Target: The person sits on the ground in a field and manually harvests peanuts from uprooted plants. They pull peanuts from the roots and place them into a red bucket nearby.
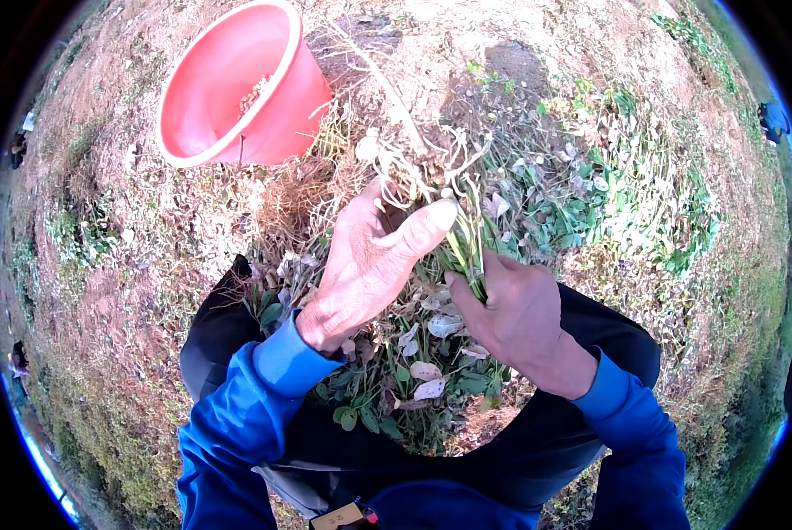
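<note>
My right hand (512, 308) is closed around the green stems of a peanut plant (465, 242). The plant's root end points up and away from me, with pale roots and a few small pods (367, 148) showing. Among those roots is my left hand (376, 258), its thumb laid across the front. Its fingers pass behind the roots and are mostly hidden. More uprooted plants with green and dried leaves (429, 371) lie on the ground between my legs.
Ahead to the left, a red plastic bucket (303, 112) leans over with peanuts (255, 94) inside. Stripped, dry roots (297, 199) are heaped beside it. Leafy plants (608, 205) spread on the right. My knees (217, 338) flank the work area. Distant figures (773, 121) appear at the rim.
</note>
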Available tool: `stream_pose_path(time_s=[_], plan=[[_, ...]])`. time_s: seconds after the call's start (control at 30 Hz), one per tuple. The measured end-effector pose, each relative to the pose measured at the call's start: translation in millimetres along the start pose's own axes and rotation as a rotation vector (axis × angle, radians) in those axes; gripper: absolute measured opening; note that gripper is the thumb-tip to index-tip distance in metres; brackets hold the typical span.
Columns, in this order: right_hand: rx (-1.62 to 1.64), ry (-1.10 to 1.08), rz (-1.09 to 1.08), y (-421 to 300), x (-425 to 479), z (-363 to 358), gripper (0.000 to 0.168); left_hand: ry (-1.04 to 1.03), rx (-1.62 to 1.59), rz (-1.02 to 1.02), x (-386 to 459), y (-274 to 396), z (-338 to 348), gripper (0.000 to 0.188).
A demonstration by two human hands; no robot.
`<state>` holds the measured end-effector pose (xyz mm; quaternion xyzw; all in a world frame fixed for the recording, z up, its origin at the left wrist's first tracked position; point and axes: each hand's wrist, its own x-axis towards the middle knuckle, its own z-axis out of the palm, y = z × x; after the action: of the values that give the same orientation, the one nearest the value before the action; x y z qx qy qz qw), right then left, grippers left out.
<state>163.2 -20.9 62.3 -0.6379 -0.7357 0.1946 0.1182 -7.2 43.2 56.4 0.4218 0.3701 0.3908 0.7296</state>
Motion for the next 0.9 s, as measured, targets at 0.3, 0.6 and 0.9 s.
stream_pose_path(time_s=[0.3, 0.6, 0.9], plan=[[-0.037, -0.294, -0.206, -4, -18, 30, 0.046, 0.099, -0.043, 0.071, -7, -23, 5, 0.02], [0.771, -0.299, -0.105, 17, -12, -33, 0.025, -0.069, -0.189, -0.166, -20, -20, -12, 0.055], [0.819, 0.27, -0.023, 33, -5, -24, 0.013, -0.195, -0.322, -0.167, -5, -34, -7, 0.047]])
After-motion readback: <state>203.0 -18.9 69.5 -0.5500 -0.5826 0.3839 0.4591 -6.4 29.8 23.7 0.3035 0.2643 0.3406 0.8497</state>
